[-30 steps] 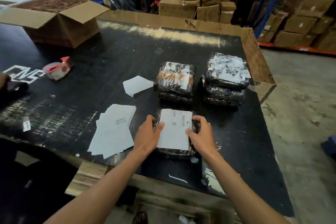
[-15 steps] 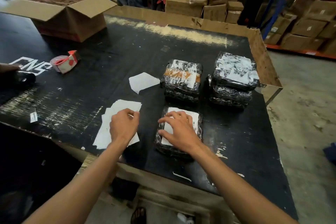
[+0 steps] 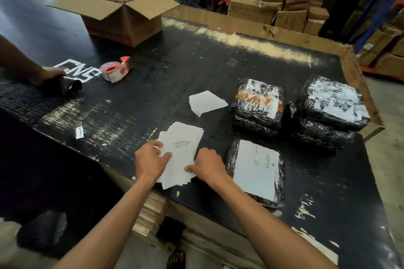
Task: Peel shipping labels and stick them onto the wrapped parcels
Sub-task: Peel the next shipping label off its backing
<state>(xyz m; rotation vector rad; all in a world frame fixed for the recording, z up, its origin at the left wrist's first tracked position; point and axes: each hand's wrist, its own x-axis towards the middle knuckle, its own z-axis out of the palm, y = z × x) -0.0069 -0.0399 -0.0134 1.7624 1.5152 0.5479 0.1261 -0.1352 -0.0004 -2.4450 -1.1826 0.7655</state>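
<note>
Open carton (image 3: pixel 122 17) — reddish contents, blurred

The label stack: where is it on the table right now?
In the head view the label stack lies near the table's front edge, just left of the nearest labelled parcel, with the left hand and right hand on it.

Bare table (image 3: pixel 166 85) left; parcels (image 3: pixel 258 102) crowd right.

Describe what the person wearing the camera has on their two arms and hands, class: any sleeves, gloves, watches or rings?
Both arms are bare from the bottom of the picture to the fingertips. The left hand and right hand wear no gloves, and no sleeve, watch, bracelet or ring shows on either.
</note>
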